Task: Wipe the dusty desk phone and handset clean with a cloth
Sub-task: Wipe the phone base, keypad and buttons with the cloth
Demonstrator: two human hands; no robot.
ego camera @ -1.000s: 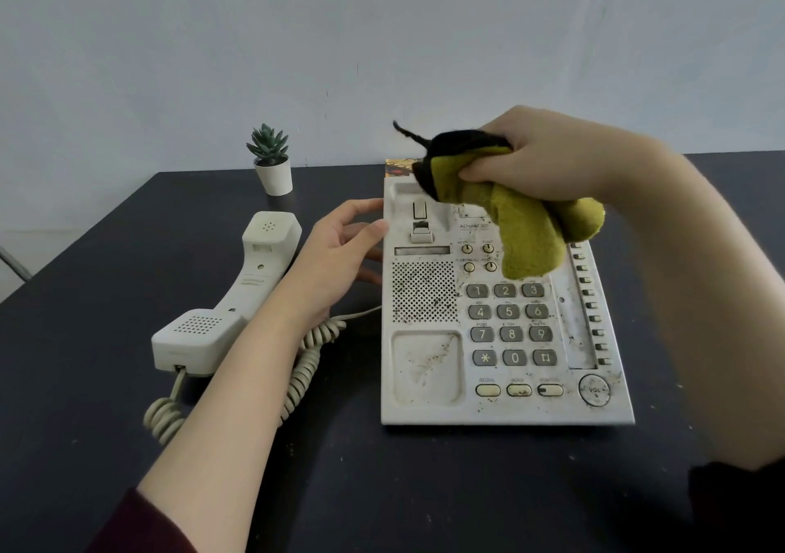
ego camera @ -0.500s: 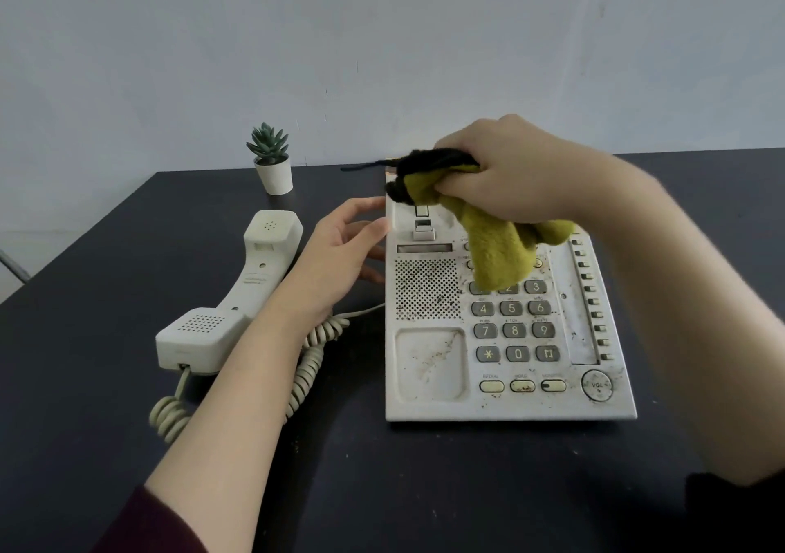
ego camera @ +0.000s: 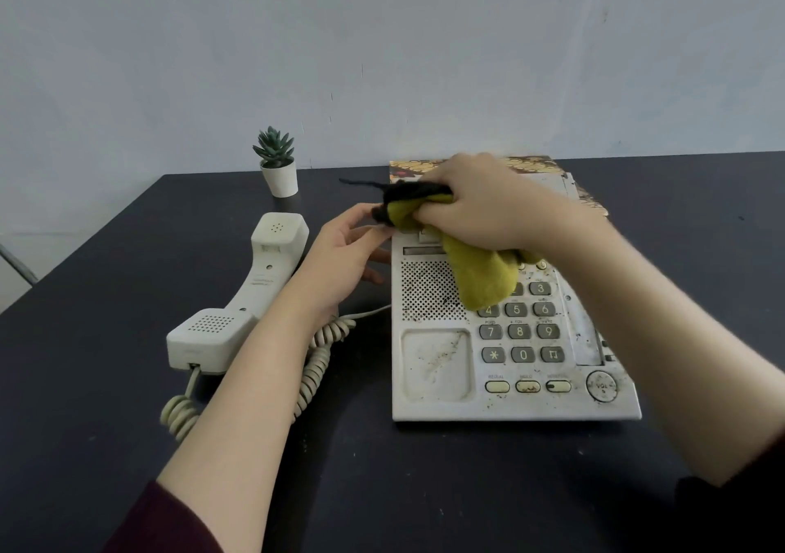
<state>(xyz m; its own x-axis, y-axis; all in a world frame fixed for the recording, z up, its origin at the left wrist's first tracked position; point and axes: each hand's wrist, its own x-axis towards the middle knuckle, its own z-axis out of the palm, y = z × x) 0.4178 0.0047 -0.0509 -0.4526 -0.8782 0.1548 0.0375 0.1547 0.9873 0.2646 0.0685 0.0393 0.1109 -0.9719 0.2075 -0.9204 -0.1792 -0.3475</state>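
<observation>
The desk phone [ego camera: 509, 340] is sitting on the dark worktop [ego camera: 382, 489], its handset [ego camera: 250, 293] lying alongside. The right hand [ego camera: 480, 208], its grip bunching the cloth [ego camera: 480, 272], has dropped onto the cradle; wiping is starting. The left hand [ego camera: 340, 259], fingers relaxed, is steadying the phone's edge.

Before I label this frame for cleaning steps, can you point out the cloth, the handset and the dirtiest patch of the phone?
cloth [ego camera: 484, 276], head view, on its hanging green fold.
handset [ego camera: 255, 285], head view, on its middle grip.
phone [ego camera: 437, 363], head view, on the speckled lower cradle recess.
</observation>
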